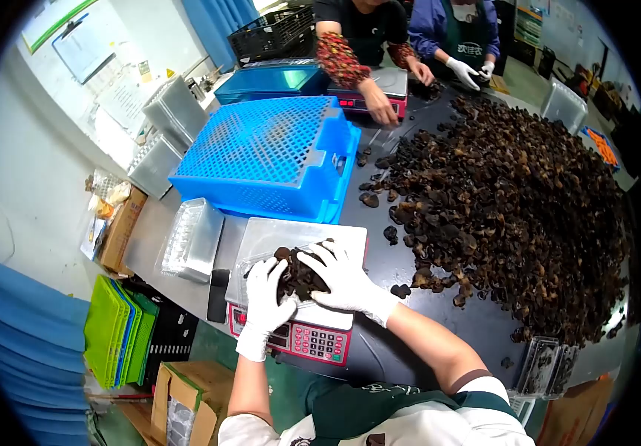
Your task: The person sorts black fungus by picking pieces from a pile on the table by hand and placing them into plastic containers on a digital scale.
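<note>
Dark brown, ear-shaped pieces of fungus (302, 279) lie in a clear plastic tray on the steel plate of a red and white scale (320, 343). My left hand (267, 299), in a white glove, rests on the left side of these pieces, its fingers apart. On their right side lies my right hand (346, 279), also gloved in white, with spread fingers touching the pieces. The tray is mostly hidden under the hands and fungus. A large pile of the same dark pieces (521, 215) covers the right part of the table.
Upside-down blue crates (261, 141) stand beyond the scale. Stacked clear trays (192, 239) and a black phone-like object (218, 295) are at its left. Across the table, a bare-handed person (376, 100) works near another scale (389, 83), beside a person in white gloves (465, 73).
</note>
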The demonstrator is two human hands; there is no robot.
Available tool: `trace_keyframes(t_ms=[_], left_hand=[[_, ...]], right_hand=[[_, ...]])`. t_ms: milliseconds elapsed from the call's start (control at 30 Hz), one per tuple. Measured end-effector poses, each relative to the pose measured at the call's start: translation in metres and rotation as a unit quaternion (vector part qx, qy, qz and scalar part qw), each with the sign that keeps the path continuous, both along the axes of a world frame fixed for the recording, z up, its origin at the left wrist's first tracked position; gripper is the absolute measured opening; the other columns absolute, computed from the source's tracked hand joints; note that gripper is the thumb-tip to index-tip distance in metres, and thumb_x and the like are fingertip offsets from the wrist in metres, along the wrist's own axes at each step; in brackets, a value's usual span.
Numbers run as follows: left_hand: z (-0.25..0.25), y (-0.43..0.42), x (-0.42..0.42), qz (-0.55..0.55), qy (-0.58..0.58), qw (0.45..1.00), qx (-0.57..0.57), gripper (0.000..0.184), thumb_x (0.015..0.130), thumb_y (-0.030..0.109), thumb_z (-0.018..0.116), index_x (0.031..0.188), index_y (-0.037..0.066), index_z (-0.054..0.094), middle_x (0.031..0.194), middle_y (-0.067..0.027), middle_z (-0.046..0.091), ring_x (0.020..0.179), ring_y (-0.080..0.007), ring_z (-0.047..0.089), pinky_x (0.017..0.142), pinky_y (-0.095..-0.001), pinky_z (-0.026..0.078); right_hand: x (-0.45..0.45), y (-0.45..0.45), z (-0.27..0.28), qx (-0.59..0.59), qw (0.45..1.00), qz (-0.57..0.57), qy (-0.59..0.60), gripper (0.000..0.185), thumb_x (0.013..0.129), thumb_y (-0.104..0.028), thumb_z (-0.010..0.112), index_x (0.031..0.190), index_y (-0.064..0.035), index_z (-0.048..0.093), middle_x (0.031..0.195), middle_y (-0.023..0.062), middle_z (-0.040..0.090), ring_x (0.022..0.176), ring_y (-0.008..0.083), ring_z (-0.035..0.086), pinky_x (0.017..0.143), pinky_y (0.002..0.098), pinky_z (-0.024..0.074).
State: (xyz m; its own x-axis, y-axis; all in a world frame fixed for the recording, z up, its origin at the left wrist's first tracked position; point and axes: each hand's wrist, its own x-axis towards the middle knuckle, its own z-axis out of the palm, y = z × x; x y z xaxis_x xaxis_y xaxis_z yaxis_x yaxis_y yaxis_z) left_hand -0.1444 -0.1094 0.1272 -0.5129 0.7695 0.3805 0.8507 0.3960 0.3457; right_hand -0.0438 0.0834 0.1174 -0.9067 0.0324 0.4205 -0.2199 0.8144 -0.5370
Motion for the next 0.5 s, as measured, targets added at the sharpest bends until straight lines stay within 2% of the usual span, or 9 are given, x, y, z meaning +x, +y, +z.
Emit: trace_keyframes(t_ms=[33,100,133,233,300,333,367,433,500], left_hand=[[-0.007,-0.002,-0.002,-0.006,-0.010,1.000,-0.008,0.074,0.062,0.014,0.066,0.133,0.009,0.046,0.133,-0.0189,0.042,0.126,-0.0393,0.035,0.107,-0.0480,0.028],[0.002,-0.005,-0.002,-0.013,-0.036,0.999,0.022,0.077,0.061,0.016,0.067,0.135,0.008,0.044,0.135,-0.0195,0.039,0.126,-0.0395,0.034,0.107,-0.0481,0.028],[0.004,-0.009,-0.003,-0.015,-0.044,0.998,0.044,0.078,0.061,0.015,0.067,0.135,0.008,0.044,0.136,-0.0200,0.038,0.127,-0.0393,0.034,0.107,-0.0477,0.028],[0.016,-0.026,-0.005,-0.025,-0.069,0.995,0.075,0.081,0.061,0.011,0.067,0.137,0.006,0.041,0.137,-0.0210,0.035,0.129,-0.0397,0.033,0.108,-0.0452,0.029],[0.022,-0.040,-0.013,-0.003,-0.084,0.994,0.071,0.082,0.061,0.010,0.066,0.138,0.006,0.040,0.138,-0.0203,0.035,0.130,-0.0388,0.033,0.108,-0.0447,0.030],[0.022,-0.047,-0.018,0.000,-0.097,0.991,0.096,0.082,0.060,0.008,0.066,0.138,0.007,0.039,0.139,-0.0195,0.035,0.129,-0.0376,0.035,0.107,-0.0444,0.031],[0.026,-0.051,-0.022,0.007,-0.080,0.993,0.087,0.082,0.061,0.011,0.069,0.138,0.007,0.040,0.139,-0.0192,0.035,0.130,-0.0366,0.035,0.106,-0.0444,0.032],[0.038,-0.053,-0.023,-0.010,-0.070,0.995,0.074,0.084,0.061,0.018,0.076,0.138,0.008,0.042,0.140,-0.0197,0.035,0.131,-0.0375,0.034,0.107,-0.0448,0.031],[0.041,-0.048,-0.024,-0.014,-0.056,0.998,-0.007,0.100,0.057,0.050,0.081,0.140,0.010,0.040,0.144,-0.0188,0.032,0.136,-0.0389,0.025,0.111,-0.0498,0.020]], right_hand=[[-0.005,-0.002,-0.008,0.020,1.000,-0.004,-0.021,0.076,0.072,-0.033,0.069,0.139,-0.0098,0.038,0.135,0.0210,0.039,0.127,0.0419,0.032,0.107,0.0530,0.0276],[0.000,0.001,-0.001,0.018,1.000,-0.005,0.000,0.080,0.071,-0.037,0.069,0.139,-0.0086,0.037,0.136,0.0221,0.038,0.127,0.0423,0.032,0.107,0.0535,0.0266],[0.004,0.007,0.001,-0.032,0.999,0.027,0.009,0.081,0.071,-0.036,0.070,0.140,-0.0079,0.037,0.137,0.0227,0.038,0.127,0.0424,0.032,0.108,0.0533,0.0264],[0.025,0.027,0.020,-0.063,0.997,0.017,0.028,0.078,0.068,-0.037,0.072,0.134,-0.0050,0.044,0.130,0.0213,0.046,0.122,0.0385,0.041,0.102,0.0484,0.0336],[0.047,0.037,0.000,-0.052,0.995,-0.052,0.062,0.071,0.067,-0.034,0.072,0.127,-0.0037,0.050,0.124,0.0199,0.051,0.116,0.0366,0.047,0.098,0.0443,0.0377],[0.053,0.042,-0.005,-0.143,0.987,-0.048,0.048,0.066,0.067,-0.029,0.073,0.125,-0.0033,0.051,0.123,0.0186,0.052,0.116,0.0350,0.048,0.098,0.0418,0.0378],[0.060,0.047,-0.002,-0.139,0.988,-0.059,0.038,0.065,0.068,-0.024,0.073,0.126,-0.0048,0.051,0.125,0.0167,0.052,0.118,0.0327,0.047,0.100,0.0412,0.0368],[0.074,0.054,-0.009,-0.133,0.987,-0.085,0.020,0.062,0.069,-0.021,0.072,0.126,-0.0064,0.052,0.125,0.0151,0.052,0.120,0.0314,0.045,0.101,0.0414,0.0361],[0.076,0.053,-0.011,-0.135,0.987,-0.083,0.017,0.059,0.070,-0.019,0.071,0.125,-0.0073,0.052,0.125,0.0146,0.053,0.119,0.0312,0.046,0.101,0.0415,0.0367]])
